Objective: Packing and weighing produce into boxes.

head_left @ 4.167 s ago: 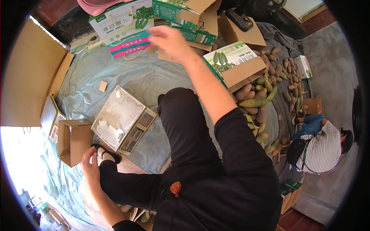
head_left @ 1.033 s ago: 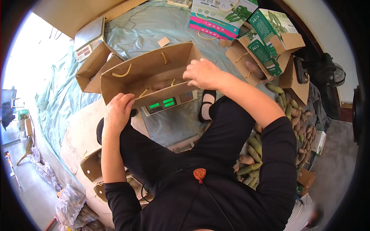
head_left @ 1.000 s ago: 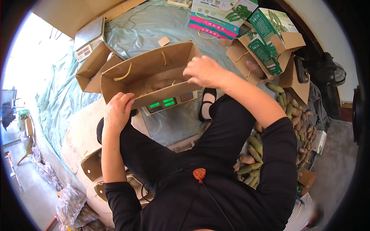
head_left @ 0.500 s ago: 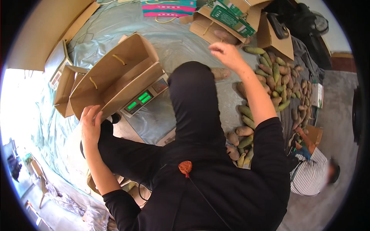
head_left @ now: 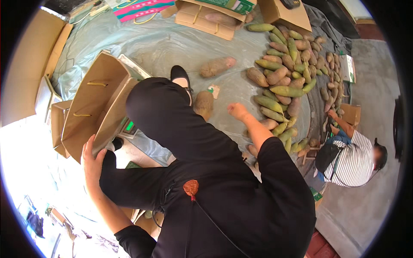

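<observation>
Nearest, the left hand [head_left: 91, 165] is at the near edge of a carton [head_left: 95, 99], thumb parted from its fingers; whether they grip the cardboard I cannot tell. The right hand [head_left: 238, 111] is over the floor sheet [head_left: 165, 56], its fingers curled loosely in, no held thing showing. The carton, plain brown inside, open-topped, with two yellow cord handles [head_left: 97, 84] on one long wall, sits on a scale [head_left: 129, 126] with a green-lit display, partly behind the person's knee. Between foot and right hand lies a thick, soil-brown radish [head_left: 204, 105]; farther off is another, brown blending to dull pink [head_left: 218, 66]. Right of the hand spreads a heap of green and brownish-pink radishes [head_left: 287, 91]. Beyond, a co-worker in a striped top [head_left: 350, 160] reaches to the heap's far side.
</observation>
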`<action>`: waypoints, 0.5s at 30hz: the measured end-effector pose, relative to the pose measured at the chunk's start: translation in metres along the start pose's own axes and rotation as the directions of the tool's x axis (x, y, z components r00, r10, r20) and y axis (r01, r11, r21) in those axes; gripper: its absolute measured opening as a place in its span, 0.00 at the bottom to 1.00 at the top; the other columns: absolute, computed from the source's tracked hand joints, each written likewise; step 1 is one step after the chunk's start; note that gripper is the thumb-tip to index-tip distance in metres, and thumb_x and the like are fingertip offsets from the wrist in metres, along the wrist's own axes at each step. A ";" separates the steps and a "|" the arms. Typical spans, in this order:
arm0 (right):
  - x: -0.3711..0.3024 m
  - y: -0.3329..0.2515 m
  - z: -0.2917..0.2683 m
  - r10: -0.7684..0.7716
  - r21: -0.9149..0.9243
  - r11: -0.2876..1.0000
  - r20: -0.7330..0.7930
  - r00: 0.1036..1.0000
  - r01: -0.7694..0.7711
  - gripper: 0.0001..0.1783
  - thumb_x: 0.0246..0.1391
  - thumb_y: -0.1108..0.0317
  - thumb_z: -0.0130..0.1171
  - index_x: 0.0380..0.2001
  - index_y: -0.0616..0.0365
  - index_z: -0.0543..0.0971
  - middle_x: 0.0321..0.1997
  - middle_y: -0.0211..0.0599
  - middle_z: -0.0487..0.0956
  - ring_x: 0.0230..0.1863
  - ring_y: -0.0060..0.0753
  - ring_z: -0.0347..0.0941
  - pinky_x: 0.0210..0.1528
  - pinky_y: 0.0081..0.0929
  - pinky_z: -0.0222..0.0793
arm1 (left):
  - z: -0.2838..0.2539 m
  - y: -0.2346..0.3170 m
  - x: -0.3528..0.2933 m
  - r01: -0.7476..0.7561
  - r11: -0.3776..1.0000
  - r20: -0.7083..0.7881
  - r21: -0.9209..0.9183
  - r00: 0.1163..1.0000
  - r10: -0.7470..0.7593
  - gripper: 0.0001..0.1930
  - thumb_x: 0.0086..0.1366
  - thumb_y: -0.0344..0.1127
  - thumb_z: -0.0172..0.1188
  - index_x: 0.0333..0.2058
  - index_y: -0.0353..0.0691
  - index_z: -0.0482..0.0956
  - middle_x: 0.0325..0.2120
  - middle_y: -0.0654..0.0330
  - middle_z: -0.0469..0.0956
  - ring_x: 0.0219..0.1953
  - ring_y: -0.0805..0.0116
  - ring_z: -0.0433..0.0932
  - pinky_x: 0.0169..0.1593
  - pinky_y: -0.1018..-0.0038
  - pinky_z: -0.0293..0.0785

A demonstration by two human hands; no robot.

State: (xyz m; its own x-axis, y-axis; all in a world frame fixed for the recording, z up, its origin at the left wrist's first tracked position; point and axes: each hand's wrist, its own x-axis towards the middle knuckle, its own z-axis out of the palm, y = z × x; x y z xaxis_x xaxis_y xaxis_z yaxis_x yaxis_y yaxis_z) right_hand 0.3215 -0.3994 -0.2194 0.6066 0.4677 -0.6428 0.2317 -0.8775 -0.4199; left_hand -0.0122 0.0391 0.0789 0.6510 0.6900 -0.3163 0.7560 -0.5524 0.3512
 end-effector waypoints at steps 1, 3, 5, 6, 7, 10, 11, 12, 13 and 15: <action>-0.006 0.018 0.015 0.055 -0.045 0.998 0.013 0.998 -0.054 0.11 0.46 0.64 0.59 0.34 0.52 0.81 0.35 0.43 0.81 0.38 0.45 0.77 0.43 0.36 0.71 | 0.008 0.002 0.010 -0.021 1.000 0.018 -0.005 1.000 0.021 0.28 0.53 0.27 0.62 0.55 0.41 0.69 0.51 0.51 0.71 0.55 0.52 0.69 0.56 0.65 0.65; -0.018 0.027 0.028 0.098 -0.086 0.992 0.043 0.994 -0.094 0.11 0.44 0.64 0.61 0.33 0.54 0.81 0.32 0.42 0.81 0.36 0.42 0.77 0.41 0.33 0.72 | 0.022 0.001 0.022 -0.052 0.996 -0.092 0.074 0.994 0.059 0.25 0.52 0.29 0.63 0.51 0.42 0.73 0.44 0.50 0.76 0.49 0.52 0.74 0.52 0.65 0.69; -0.031 0.024 0.026 -0.029 -0.146 0.988 0.081 0.996 0.041 0.11 0.44 0.64 0.61 0.33 0.54 0.80 0.34 0.42 0.81 0.38 0.43 0.77 0.43 0.36 0.71 | 0.029 -0.001 0.033 0.081 0.984 -0.092 0.156 0.994 -0.067 0.21 0.51 0.31 0.63 0.47 0.42 0.76 0.38 0.50 0.78 0.44 0.52 0.76 0.48 0.65 0.70; -0.033 0.032 0.023 -0.019 -0.143 0.989 0.081 0.997 0.030 0.11 0.44 0.64 0.61 0.33 0.54 0.80 0.34 0.42 0.81 0.38 0.43 0.77 0.43 0.36 0.71 | 0.034 0.000 0.039 0.196 0.954 -0.099 0.226 0.979 -0.178 0.18 0.50 0.32 0.64 0.43 0.41 0.78 0.33 0.51 0.80 0.39 0.52 0.78 0.44 0.65 0.72; -0.033 0.041 0.017 0.085 -0.149 0.986 0.040 0.996 -0.078 0.12 0.44 0.63 0.61 0.35 0.53 0.80 0.36 0.43 0.80 0.40 0.45 0.76 0.44 0.36 0.71 | 0.037 0.000 0.042 0.189 0.955 -0.090 0.229 0.981 -0.173 0.18 0.50 0.32 0.64 0.43 0.41 0.78 0.33 0.51 0.80 0.39 0.52 0.78 0.44 0.65 0.72; -0.031 0.071 -0.010 0.155 -0.329 0.920 -0.191 0.969 -0.212 0.18 0.45 0.63 0.62 0.42 0.48 0.77 0.43 0.43 0.77 0.47 0.46 0.73 0.49 0.37 0.70 | 0.040 0.002 0.040 0.168 0.964 -0.205 0.205 0.971 -0.126 0.10 0.51 0.36 0.63 0.33 0.40 0.80 0.29 0.53 0.79 0.32 0.53 0.78 0.38 0.65 0.72; -0.025 0.071 -0.025 0.222 -0.372 0.881 -0.222 0.949 -0.293 0.17 0.47 0.66 0.58 0.44 0.48 0.75 0.47 0.40 0.74 0.50 0.45 0.70 0.50 0.39 0.70 | 0.039 0.000 0.036 0.190 0.960 -0.217 0.206 0.965 -0.144 0.10 0.51 0.36 0.63 0.33 0.40 0.80 0.29 0.53 0.79 0.32 0.53 0.78 0.38 0.65 0.72; -0.022 0.065 -0.042 0.286 -0.410 0.834 -0.250 0.925 -0.369 0.17 0.50 0.68 0.54 0.45 0.47 0.73 0.51 0.37 0.72 0.54 0.45 0.68 0.52 0.41 0.70 | 0.038 -0.001 0.034 0.142 0.969 -0.232 0.204 0.968 -0.093 0.10 0.52 0.35 0.63 0.33 0.40 0.80 0.29 0.53 0.79 0.32 0.53 0.78 0.38 0.65 0.72; -0.022 0.072 -0.053 0.264 -0.458 0.797 -0.324 0.909 -0.394 0.17 0.50 0.69 0.53 0.46 0.48 0.72 0.50 0.38 0.71 0.53 0.44 0.68 0.50 0.41 0.71 | 0.040 0.001 0.037 0.085 0.977 -0.243 0.196 0.969 -0.036 0.10 0.52 0.35 0.63 0.33 0.40 0.80 0.29 0.54 0.79 0.33 0.54 0.78 0.38 0.66 0.72; -0.016 0.067 -0.078 0.347 -0.492 0.741 -0.303 0.888 -0.458 0.19 0.51 0.70 0.53 0.48 0.47 0.70 0.54 0.35 0.68 0.57 0.42 0.64 0.51 0.42 0.69 | 0.039 0.009 0.041 0.094 0.975 -0.236 0.200 0.971 -0.045 0.09 0.52 0.35 0.62 0.33 0.40 0.80 0.29 0.55 0.79 0.33 0.54 0.78 0.37 0.66 0.72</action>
State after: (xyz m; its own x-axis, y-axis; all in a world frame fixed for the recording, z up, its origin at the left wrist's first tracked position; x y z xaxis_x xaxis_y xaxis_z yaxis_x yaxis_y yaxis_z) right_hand 0.3872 -0.4738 -0.1872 0.8494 0.0787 -0.5219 0.2682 -0.9160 0.2984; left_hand 0.0240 0.0442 0.0349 0.5819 0.8051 -0.1145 0.8120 -0.5674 0.1368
